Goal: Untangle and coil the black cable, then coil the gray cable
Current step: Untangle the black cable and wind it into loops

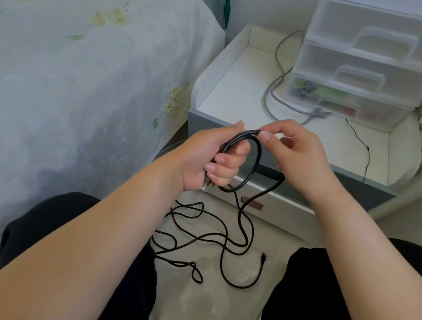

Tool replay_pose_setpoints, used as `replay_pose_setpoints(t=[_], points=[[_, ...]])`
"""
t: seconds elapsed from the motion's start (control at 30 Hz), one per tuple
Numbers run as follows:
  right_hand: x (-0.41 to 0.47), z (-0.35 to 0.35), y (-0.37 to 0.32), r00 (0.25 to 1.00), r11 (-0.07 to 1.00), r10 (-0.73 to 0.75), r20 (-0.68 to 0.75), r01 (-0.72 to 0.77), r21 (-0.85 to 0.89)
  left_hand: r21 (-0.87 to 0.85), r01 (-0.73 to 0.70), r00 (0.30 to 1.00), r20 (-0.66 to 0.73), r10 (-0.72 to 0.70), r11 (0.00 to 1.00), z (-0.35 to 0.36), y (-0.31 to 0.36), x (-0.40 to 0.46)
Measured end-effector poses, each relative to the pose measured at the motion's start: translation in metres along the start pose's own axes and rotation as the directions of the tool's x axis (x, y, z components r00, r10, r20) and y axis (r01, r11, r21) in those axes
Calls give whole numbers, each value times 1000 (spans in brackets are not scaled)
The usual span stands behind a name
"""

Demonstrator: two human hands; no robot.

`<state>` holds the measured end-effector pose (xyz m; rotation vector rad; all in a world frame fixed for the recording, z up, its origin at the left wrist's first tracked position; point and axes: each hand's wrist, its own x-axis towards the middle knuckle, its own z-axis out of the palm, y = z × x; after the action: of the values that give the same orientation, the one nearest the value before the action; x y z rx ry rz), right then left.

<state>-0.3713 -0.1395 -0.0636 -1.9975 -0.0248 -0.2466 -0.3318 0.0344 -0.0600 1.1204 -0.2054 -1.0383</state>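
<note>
My left hand (214, 157) grips a small loop of the black cable (254, 166), with the metal plug end sticking out below my fist. At the top of that loop my right hand (293, 151) pinches the cable between thumb and forefinger. From the loop the cable drops to the tiled floor, where the rest lies in loose tangled curves between my knees, its far plug near the right knee. The gray cable (274, 87) lies on the nightstand top, running from behind the plastic drawers forward to a plug near the front.
A white nightstand (216, 78) with a raised rim stands ahead. A translucent drawer unit (369, 63) sits on its back right. A thin black thread (362, 144) hangs over its front edge. A bed with a floral sheet (80, 72) fills the left.
</note>
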Motion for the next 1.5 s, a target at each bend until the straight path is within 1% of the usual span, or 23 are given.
replay_pose_setpoints(t=[0.03,0.1,0.23,0.33,0.4,0.5,0.6,0.67,0.7,0.77,0.8,0.83,0.87,0.9,0.93,1.0,1.07,1.13,1.27,1.33,1.4,1.47,1.5], points=[[-1,4,2,999,993,-49,25,51,-108,-41,9,1000,27,-8,999,-1,0,0],[-4,13,3,995,984,-54,89,68,-163,-84,18,999,35,-15,996,-1,0,0],[-5,20,1,989,1000,19,148,-21,10,-115,-19,999,37,24,993,1,1,-1],[-4,22,2,978,995,63,199,-76,59,-105,-39,998,49,45,994,2,1,-1],[-2,26,5,964,979,139,229,-168,114,-145,-57,995,71,68,988,3,0,-1],[-3,36,10,926,880,300,228,-361,308,-256,-153,986,29,166,954,2,1,0],[-10,54,11,883,773,416,217,-469,427,-296,-306,952,-117,284,905,-2,5,2],[-17,68,11,847,765,457,272,-530,365,-285,-381,921,-203,333,880,-6,9,2],[-21,73,10,814,768,472,337,-568,296,-270,-409,906,-232,353,872,-8,10,3],[-32,81,6,710,774,474,520,-618,138,-213,-440,888,-251,386,872,-11,10,3],[-38,85,3,664,804,456,592,-593,47,-166,-447,881,-250,401,879,-12,9,4],[-44,89,2,650,860,433,624,-506,-70,-106,-451,874,-255,414,886,-13,9,4],[-50,91,1,674,910,407,617,-355,-213,-38,-451,864,-269,426,892,-14,9,4],[-53,93,1,717,914,374,589,-175,-367,27,-445,854,-289,433,895,-15,10,5],[-55,92,2,758,866,332,561,-9,-500,87,-430,846,-308,435,898,-16,11,5],[-54,84,3,778,755,298,553,162,-635,199,-382,845,-321,428,902,-18,14,4],[-49,74,2,750,698,315,581,231,-678,289,-332,854,-311,417,898,-19,15,4],[-43,65,3,734,683,289,614,291,-670,379,-290,868,-283,409,879,-18,13,4],[-36,53,4,720,757,197,666,320,-570,567,-193,915,-191,356,801,-14,5,7],[-34,48,1,736,756,137,663,354,-550,649,-136,929,-180,325,748,-11,3,8],[-33,44,-4,798,724,11,602,409,-556,694,-81,934,-199,298,715,-9,3,8],[-33,38,-11,872,716,-220,437,449,-535,747,-22,931,-226,286,664,-10,4,7],[-32,34,-14,890,738,-305,339,445,-507,753,-9,933,-230,276,658,-11,4,6]])
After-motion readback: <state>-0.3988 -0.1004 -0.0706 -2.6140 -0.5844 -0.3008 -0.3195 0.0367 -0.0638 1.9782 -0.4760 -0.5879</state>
